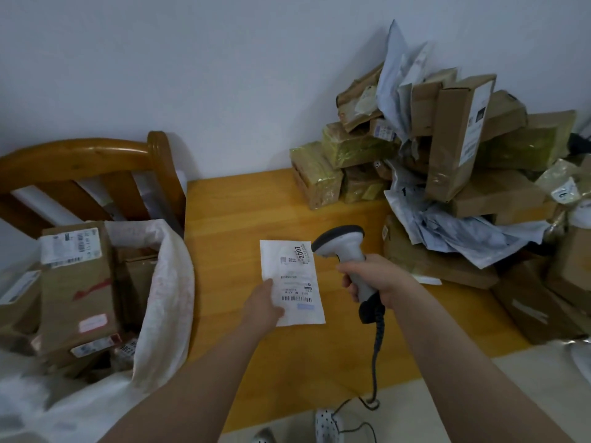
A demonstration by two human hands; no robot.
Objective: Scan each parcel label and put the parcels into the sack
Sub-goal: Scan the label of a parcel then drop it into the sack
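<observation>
A flat white parcel (295,276) with a printed label and barcodes faces up over the wooden table (230,219). My left hand (263,304) pinches its lower left edge. My right hand (372,281) grips the handle of a grey barcode scanner (340,243), whose head points down at the parcel's top right corner. The white sack (166,282) stands open at the left, holding several cardboard boxes (76,282).
A tall heap of brown boxes and grey mailer bags (447,174) fills the table's right side against the wall. A wooden chair back (96,167) rises behind the sack. The scanner's coiled cable (377,353) hangs over the table's front edge to the floor.
</observation>
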